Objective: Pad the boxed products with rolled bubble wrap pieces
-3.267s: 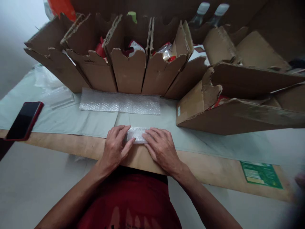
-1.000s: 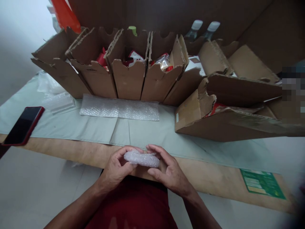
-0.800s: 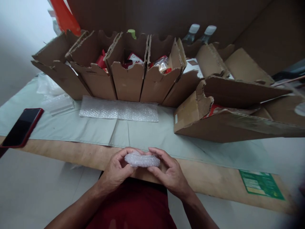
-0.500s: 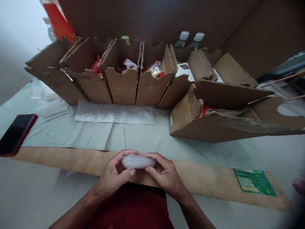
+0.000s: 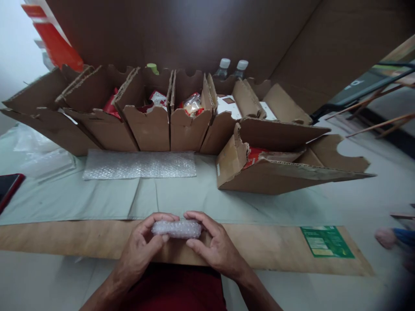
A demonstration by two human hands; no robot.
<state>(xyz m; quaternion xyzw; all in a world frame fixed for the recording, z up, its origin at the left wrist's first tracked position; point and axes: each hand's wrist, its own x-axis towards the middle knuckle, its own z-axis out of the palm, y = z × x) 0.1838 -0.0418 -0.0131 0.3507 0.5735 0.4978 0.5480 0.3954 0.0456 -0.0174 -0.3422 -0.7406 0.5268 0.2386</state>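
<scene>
A small bundle in clear bubble wrap [image 5: 177, 230] lies level between my two hands, above the table's near edge. What the wrap encloses cannot be made out. My left hand [image 5: 142, 242] grips its left end, thumb in front and fingers behind. Around the right end curve the thumb and fingers of my right hand [image 5: 218, 246], with the thumb tip low at its front edge. Farther back, a flat strip of bubble wrap [image 5: 139, 165] rests on the pale green cloth [image 5: 175, 198].
Several upright cardboard bins [image 5: 152, 129] holding packets line the back. Another cardboard bin [image 5: 249, 177] lies at an angle on the right. Clear plastic bags [image 5: 48, 162] and a phone [image 5: 9, 190] are at left. A green printed sheet [image 5: 327, 242] and another person's hand [image 5: 385, 238] appear at right.
The view has swung to the right. The bundle has turned in my hands and now looks straighter and more like a roll. My right thumb has shifted lower along its front.
</scene>
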